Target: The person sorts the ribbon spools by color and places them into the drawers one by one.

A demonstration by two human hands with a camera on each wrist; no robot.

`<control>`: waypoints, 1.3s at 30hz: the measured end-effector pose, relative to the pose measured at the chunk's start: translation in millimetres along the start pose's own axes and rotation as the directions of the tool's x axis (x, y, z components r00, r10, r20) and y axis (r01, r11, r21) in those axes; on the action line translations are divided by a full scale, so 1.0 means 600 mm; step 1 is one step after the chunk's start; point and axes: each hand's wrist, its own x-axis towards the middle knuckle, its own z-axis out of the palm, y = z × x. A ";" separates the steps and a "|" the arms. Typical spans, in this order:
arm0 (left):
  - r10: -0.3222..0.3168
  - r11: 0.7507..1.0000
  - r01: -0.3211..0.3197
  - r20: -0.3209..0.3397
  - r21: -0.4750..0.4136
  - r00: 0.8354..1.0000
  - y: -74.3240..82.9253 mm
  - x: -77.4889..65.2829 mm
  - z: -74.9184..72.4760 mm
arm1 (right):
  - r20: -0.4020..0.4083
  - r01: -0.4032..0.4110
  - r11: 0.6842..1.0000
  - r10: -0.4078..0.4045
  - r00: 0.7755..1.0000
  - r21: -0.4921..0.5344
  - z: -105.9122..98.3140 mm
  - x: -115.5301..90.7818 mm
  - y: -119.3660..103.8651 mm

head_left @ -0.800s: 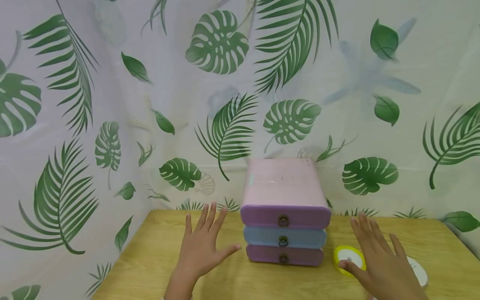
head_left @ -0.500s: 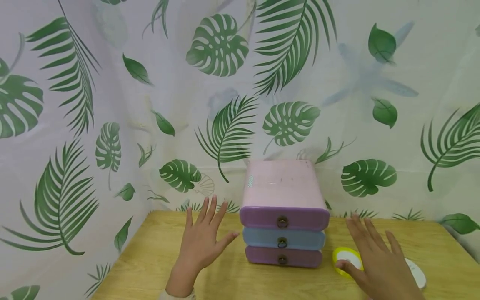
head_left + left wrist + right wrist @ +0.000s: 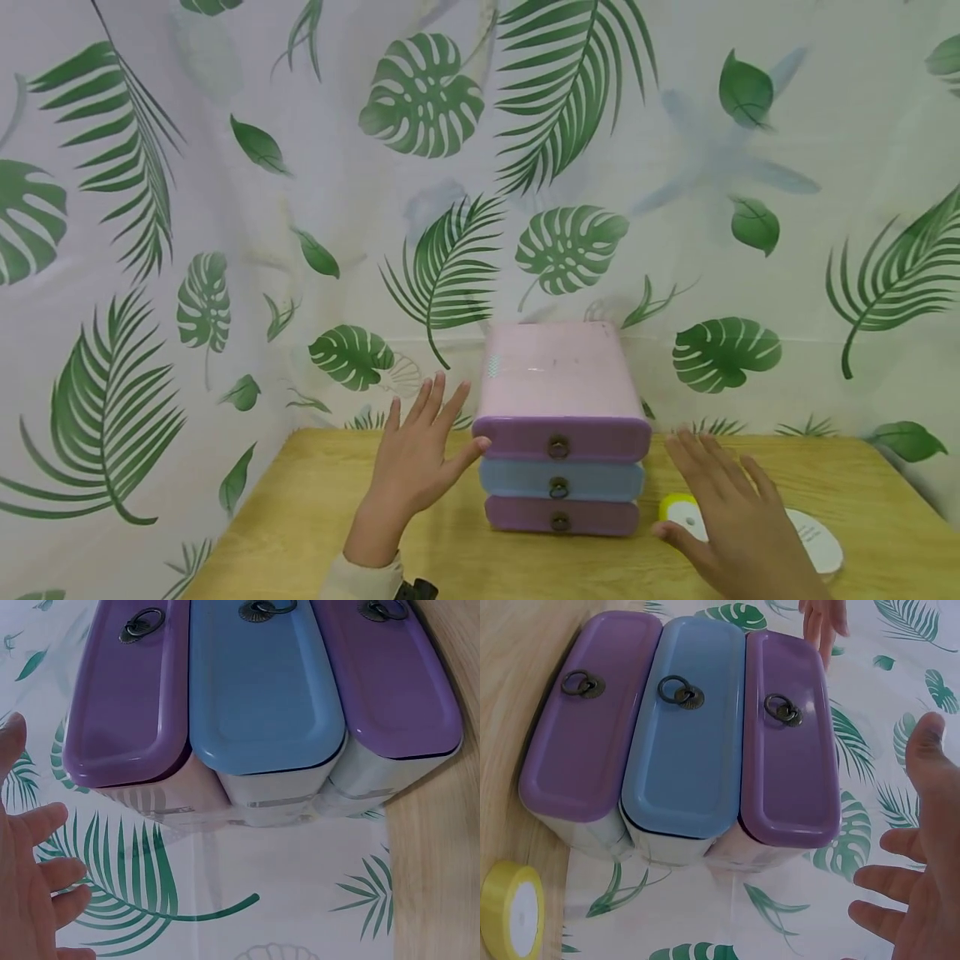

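A small three-drawer box (image 3: 555, 371) stands on the table, with a pink top and all three drawers closed. Its top drawer (image 3: 517, 437) and bottom drawer (image 3: 517, 515) are purple, the middle drawer (image 3: 517, 479) blue. Each front has a dark ring pull. To the left of the box I hold my left hand (image 3: 420, 458) raised, fingers spread; its thumb overlaps the box edge in the head view, but the left wrist view shows a gap. On the right, my right hand (image 3: 738, 521) is also raised, fingers extended, apart from the box. Both hands are bare of objects.
A yellow-rimmed ribbon spool (image 3: 510, 911) sits on the wooden table (image 3: 285, 517) right of the box, partly behind my right hand. Beside it lies a white round thing (image 3: 817, 546). A leaf-patterned sheet (image 3: 585, 150) hangs close behind the table and along the left.
Both hands have moved inward toward the box, the left one rightward and slightly up, the right one leftward. The head view has shifted a little. All drawers stay closed.
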 end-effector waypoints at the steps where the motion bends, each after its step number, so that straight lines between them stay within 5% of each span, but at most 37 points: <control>1: 0.002 1.000 -0.002 0.006 -0.005 1.000 0.001 0.002 -0.001 | -0.006 0.006 1.000 -0.006 1.000 0.004 0.001 0.001 -0.002; 11: 0.027 0.997 -0.028 -0.008 -0.074 1.000 0.001 0.029 0.002 | -0.091 0.091 0.995 -0.086 0.992 0.047 0.013 0.013 -0.025; 18: 0.033 0.989 -0.036 -0.024 -0.142 0.999 -0.003 0.054 0.007 | 0.011 0.045 0.997 -0.046 0.999 0.057 0.011 0.017 -0.042; 26: 0.008 0.955 0.021 0.098 -0.294 0.995 -0.006 0.076 0.010 | -0.008 0.060 0.989 -0.059 0.998 0.134 0.028 0.026 -0.055; 32: -0.018 0.893 0.108 0.205 -0.436 0.979 -0.009 0.091 0.012 | -0.020 0.049 0.980 -0.046 0.999 0.191 0.046 0.034 -0.061; 39: -0.026 0.714 0.170 0.217 -0.679 0.976 -0.022 0.095 0.022 | -0.083 0.063 0.971 -0.045 0.996 0.230 0.065 0.041 -0.067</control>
